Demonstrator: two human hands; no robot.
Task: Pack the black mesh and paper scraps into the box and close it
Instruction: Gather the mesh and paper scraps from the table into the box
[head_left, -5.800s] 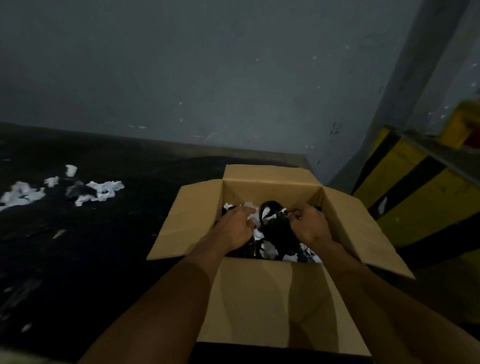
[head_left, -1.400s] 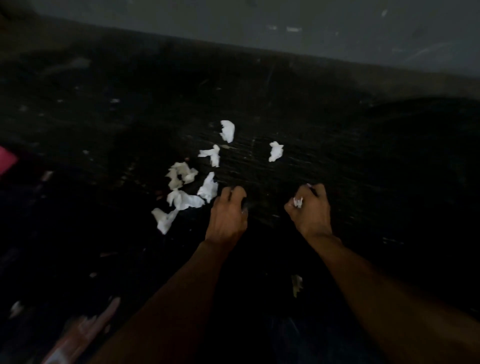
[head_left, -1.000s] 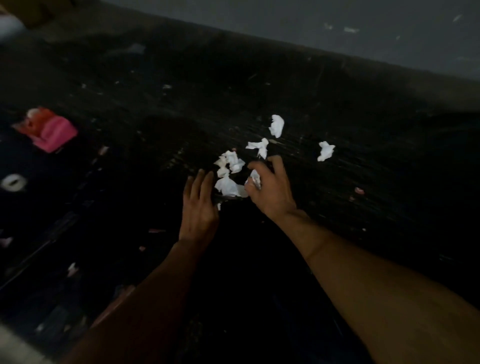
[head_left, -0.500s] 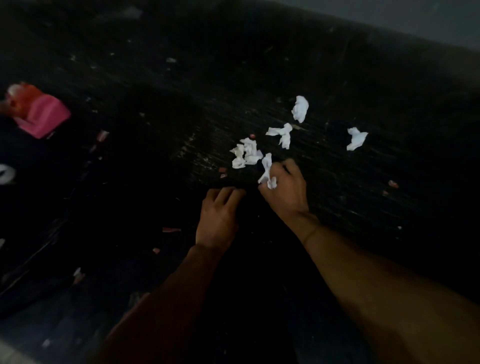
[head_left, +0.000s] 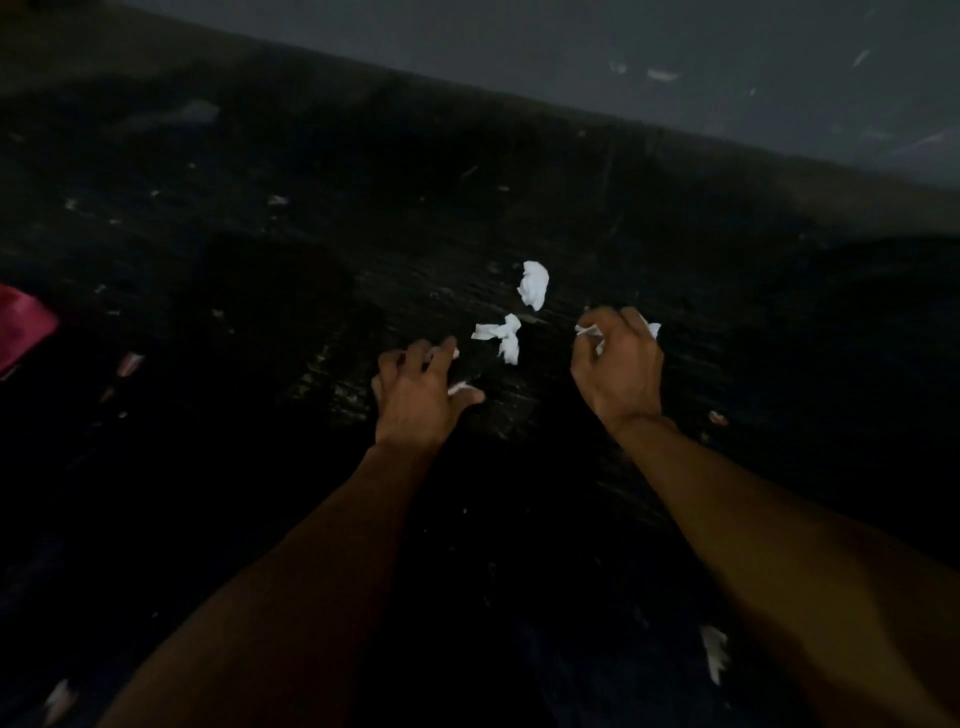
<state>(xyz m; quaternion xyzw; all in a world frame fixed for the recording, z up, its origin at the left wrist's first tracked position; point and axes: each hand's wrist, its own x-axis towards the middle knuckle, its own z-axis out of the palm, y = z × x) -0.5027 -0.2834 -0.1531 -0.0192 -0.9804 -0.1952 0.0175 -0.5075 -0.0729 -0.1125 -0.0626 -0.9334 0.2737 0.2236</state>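
Right hand (head_left: 618, 374) now right of scraps (head_left: 498, 338) (floor (head_left: 311, 208))

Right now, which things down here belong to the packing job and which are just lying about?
Job: crumpled paper scrap, twisted paper scrap, gripped scraps in the right hand, small scrap beside the left hand.
Lying about: pink object at the left edge, pink fleck.

left hand (head_left: 421, 400): bare | right hand (head_left: 621, 371): bare | forearms (head_left: 332, 530): bare

Very dim, grainy view; soft blur and darkness toward the edges
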